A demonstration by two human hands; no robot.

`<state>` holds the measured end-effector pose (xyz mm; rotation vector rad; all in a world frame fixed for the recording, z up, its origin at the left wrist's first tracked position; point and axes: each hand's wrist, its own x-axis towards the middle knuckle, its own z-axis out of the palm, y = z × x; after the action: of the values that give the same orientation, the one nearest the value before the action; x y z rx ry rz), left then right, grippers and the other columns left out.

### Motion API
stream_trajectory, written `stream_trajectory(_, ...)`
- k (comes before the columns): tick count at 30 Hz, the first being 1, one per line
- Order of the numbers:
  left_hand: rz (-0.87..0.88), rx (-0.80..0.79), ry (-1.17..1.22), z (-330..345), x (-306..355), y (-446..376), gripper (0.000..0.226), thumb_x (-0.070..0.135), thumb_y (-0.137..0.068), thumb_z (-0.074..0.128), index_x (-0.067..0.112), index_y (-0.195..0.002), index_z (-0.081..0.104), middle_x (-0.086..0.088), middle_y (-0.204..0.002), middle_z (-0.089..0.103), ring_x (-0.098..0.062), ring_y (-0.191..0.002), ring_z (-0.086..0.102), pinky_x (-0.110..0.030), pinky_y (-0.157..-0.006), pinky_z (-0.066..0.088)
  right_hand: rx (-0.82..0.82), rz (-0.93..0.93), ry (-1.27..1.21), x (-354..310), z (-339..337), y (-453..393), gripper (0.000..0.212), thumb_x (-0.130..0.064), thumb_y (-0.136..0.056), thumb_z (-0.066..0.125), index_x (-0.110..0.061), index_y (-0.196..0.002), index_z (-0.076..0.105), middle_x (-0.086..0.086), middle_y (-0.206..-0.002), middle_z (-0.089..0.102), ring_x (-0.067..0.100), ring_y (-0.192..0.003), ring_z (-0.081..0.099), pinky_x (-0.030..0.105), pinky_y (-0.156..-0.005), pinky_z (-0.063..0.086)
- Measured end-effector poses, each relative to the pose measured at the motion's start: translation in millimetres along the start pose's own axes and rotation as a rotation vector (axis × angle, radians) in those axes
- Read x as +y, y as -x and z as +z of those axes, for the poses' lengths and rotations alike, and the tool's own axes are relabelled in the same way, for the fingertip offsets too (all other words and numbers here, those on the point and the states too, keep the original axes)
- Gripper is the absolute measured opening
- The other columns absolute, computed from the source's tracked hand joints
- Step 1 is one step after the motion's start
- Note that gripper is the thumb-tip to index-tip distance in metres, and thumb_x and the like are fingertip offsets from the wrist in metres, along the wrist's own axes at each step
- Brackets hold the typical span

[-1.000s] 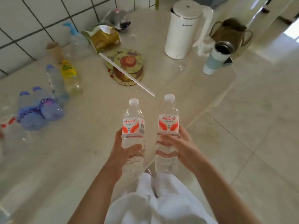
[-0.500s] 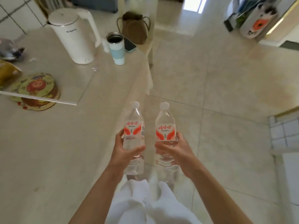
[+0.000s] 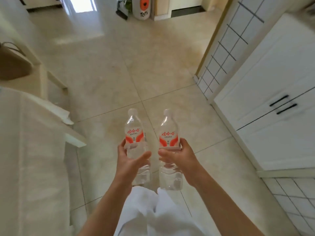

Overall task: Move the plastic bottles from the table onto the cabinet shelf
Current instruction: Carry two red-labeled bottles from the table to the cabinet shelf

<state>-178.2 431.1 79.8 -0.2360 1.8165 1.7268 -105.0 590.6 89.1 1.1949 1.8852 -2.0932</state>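
Observation:
Two clear plastic bottles with red-and-white labels and white caps stand upright in front of me, over the tiled floor. My left hand (image 3: 130, 160) grips the left bottle (image 3: 135, 133) around its middle. My right hand (image 3: 179, 156) grips the right bottle (image 3: 169, 135) the same way, just under its label. A white cabinet (image 3: 272, 86) with closed doors and black handles stands at the right. No shelf shows in this view. The table (image 3: 30, 150) lies at the left edge.
A brown bag (image 3: 12, 63) rests at the far left on a pale chair. A white tiled wall panel (image 3: 226, 46) borders the cabinet. A white bin with an orange mark (image 3: 143, 7) stands far across the beige floor. White trousers show below my arms.
The view has swung right, away from the table with the kettle and other bottles, toward the white cabinet. Both hands still hold their bottles upright, side by side.

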Motion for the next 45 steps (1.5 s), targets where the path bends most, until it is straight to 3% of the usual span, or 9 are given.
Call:
stream_trajectory(6,0.040,-0.263,-0.145,61.7,24.7,-42.8,0.085,0.011,-0.068,0.085,0.038,-0.132,0.036,-0.003,-0.122,0.059,-0.010,-0.084,0.073,-0.024,-0.061,0.058,0.184,0.043,-0.167,-4.6,-52.4,-25.6,0.071,-0.031,-0.058,0.090,-0.021,-0.115,0.051,0.006,-0.107,0.069,0.023,-0.092,0.073,0.046,-0.085,0.059)
stream_trajectory(12,0.054,-0.497,-0.280,117.1,62.7,-100.9,0.090,0.003,-0.066,0.085,0.034,-0.136,0.037,-0.005,-0.124,0.056,-0.027,-0.094,0.070,-0.027,-0.062,0.059,0.358,0.038,-0.303,-33.4,-85.6,-58.3,0.063,-0.019,-0.065,0.088,-0.018,-0.116,0.051,0.005,-0.107,0.069,0.021,-0.091,0.072,0.037,-0.078,0.060)
stream_trajectory(18,0.054,-0.666,-0.372,172.0,81.7,-132.4,0.084,-0.002,-0.068,0.081,0.032,-0.132,0.040,-0.009,-0.120,0.059,-0.022,-0.085,0.071,-0.025,-0.060,0.058,0.560,0.051,-0.421,-43.2,-117.4,-64.5,0.063,-0.019,-0.063,0.089,-0.019,-0.114,0.052,0.005,-0.103,0.071,0.020,-0.084,0.074,0.033,-0.071,0.061)
stream_trajectory(27,0.042,-0.903,-0.521,276.9,77.5,-138.0,0.084,0.003,-0.064,0.085,0.036,-0.128,0.042,-0.002,-0.117,0.060,-0.021,-0.086,0.072,-0.027,-0.061,0.059,0.750,0.074,-0.579,-30.4,-187.9,-49.2,0.058,-0.017,-0.067,0.087,-0.016,-0.113,0.052,0.006,-0.100,0.072,0.023,-0.079,0.075,0.042,-0.074,0.062)
stream_trajectory(30,0.036,-0.941,-0.527,305.0,74.2,-133.7,0.082,0.001,-0.065,0.085,0.038,-0.125,0.043,-0.001,-0.116,0.061,-0.013,-0.081,0.073,-0.027,-0.060,0.059,0.797,0.085,-0.556,-25.5,-211.0,-48.2,0.061,-0.022,-0.064,0.088,-0.020,-0.114,0.052,0.005,-0.103,0.070,0.020,-0.084,0.074,0.041,-0.076,0.061)
stream_trajectory(36,0.055,-0.968,-0.540,411.3,66.9,-111.7,0.085,0.001,-0.064,0.086,0.041,-0.125,0.043,-0.001,-0.116,0.061,-0.018,-0.082,0.073,-0.028,-0.061,0.059,0.840,0.057,-0.568,-20.7,-307.5,-41.8,0.061,-0.023,-0.066,0.087,-0.021,-0.115,0.051,0.002,-0.103,0.070,0.019,-0.086,0.073,0.041,-0.078,0.061)
stream_trajectory(45,0.061,-0.996,-0.546,536.4,61.2,-86.7,0.084,0.004,-0.066,0.086,0.040,-0.127,0.042,-0.001,-0.116,0.060,-0.026,-0.089,0.072,-0.027,-0.061,0.059,0.878,0.019,-0.547,-25.7,-431.4,-44.0,0.054,-0.021,-0.069,0.085,-0.021,-0.112,0.054,-0.002,-0.100,0.071,0.009,-0.079,0.073,0.021,-0.058,0.055)
